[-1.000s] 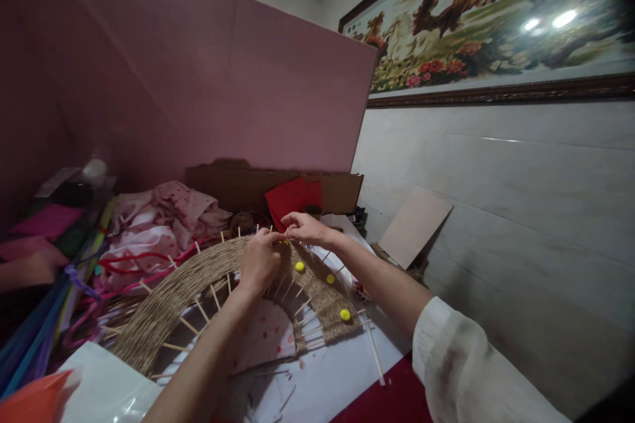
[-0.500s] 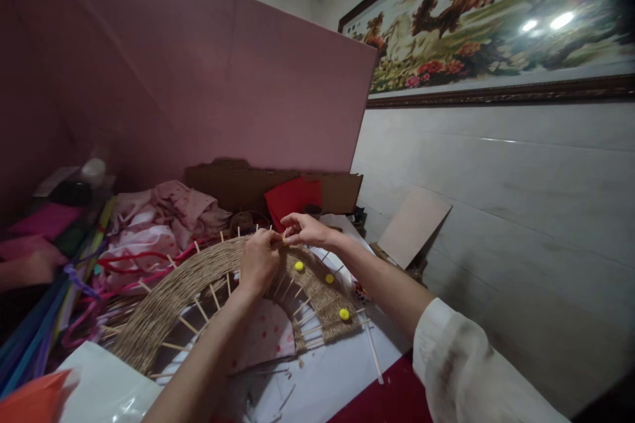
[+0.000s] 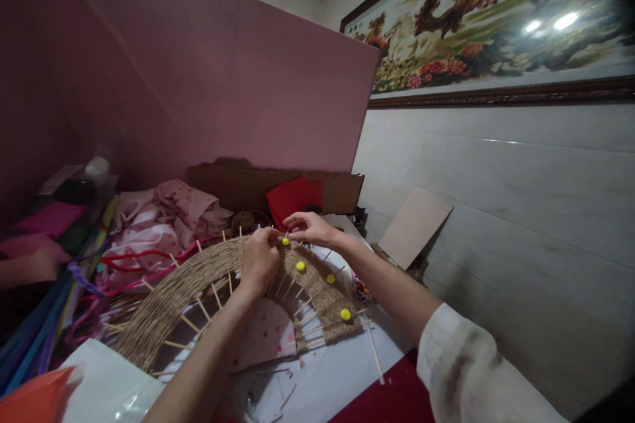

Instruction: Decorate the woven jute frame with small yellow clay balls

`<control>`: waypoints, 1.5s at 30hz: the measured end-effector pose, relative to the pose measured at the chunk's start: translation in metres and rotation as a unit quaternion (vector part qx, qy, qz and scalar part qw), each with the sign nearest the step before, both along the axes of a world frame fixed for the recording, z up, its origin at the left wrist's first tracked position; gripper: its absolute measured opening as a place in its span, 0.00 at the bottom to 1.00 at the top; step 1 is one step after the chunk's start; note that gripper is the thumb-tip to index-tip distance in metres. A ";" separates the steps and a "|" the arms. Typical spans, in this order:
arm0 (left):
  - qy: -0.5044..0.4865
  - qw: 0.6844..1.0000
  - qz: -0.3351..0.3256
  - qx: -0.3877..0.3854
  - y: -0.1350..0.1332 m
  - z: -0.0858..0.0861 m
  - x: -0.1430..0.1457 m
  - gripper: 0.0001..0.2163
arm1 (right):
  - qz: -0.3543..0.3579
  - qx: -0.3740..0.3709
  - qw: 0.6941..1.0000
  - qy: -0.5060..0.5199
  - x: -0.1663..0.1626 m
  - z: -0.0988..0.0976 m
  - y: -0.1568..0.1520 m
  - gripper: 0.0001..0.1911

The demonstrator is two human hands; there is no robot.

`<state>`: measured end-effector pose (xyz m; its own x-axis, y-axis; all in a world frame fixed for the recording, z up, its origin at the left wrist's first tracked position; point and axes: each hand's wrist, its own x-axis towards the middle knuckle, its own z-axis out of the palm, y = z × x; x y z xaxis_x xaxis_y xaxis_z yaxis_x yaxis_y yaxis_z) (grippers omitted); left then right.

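A half-ring of woven straw rope [image 3: 169, 301] on thin wooden sticks lies on the table. Several yellow pompoms sit along its right arc, one [image 3: 300, 266] just below my hands. My left hand [image 3: 258, 261] rests on the top of the arc with its fingers curled closed at the weave. My right hand [image 3: 308, 228] pinches at a small yellow pompom [image 3: 285, 242] at the arc's top edge. The fingertips of both hands meet there. What the left fingers grip is hidden.
Pink spotted cloth [image 3: 163, 218] and red cords lie behind the weave. A cardboard box [image 3: 342, 188] with red paper [image 3: 294, 196] stands at the back. Another person's hand [image 3: 37, 264] shows at the left edge. White sheets and a loose stick [image 3: 374, 357] lie near me.
A fourth yellow pompom now shows at the arc's top, under my right fingertips. Both hands stay at the same spot with small finger movements.
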<state>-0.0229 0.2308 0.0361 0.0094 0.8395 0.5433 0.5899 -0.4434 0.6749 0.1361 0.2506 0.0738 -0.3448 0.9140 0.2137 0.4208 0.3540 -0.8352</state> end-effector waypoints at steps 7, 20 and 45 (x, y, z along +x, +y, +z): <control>-0.050 0.998 0.017 -0.017 -0.001 0.004 -0.002 0.10 | -0.006 0.211 0.967 -0.145 0.003 -0.007 0.004 0.11; -0.069 0.997 0.016 -0.018 0.000 0.002 -0.002 0.09 | -0.012 0.252 0.952 -0.173 0.006 -0.012 -0.001 0.10; -0.063 0.998 0.023 -0.017 0.000 0.001 -0.003 0.10 | -0.100 0.021 0.995 -0.014 -0.001 -0.018 -0.004 0.32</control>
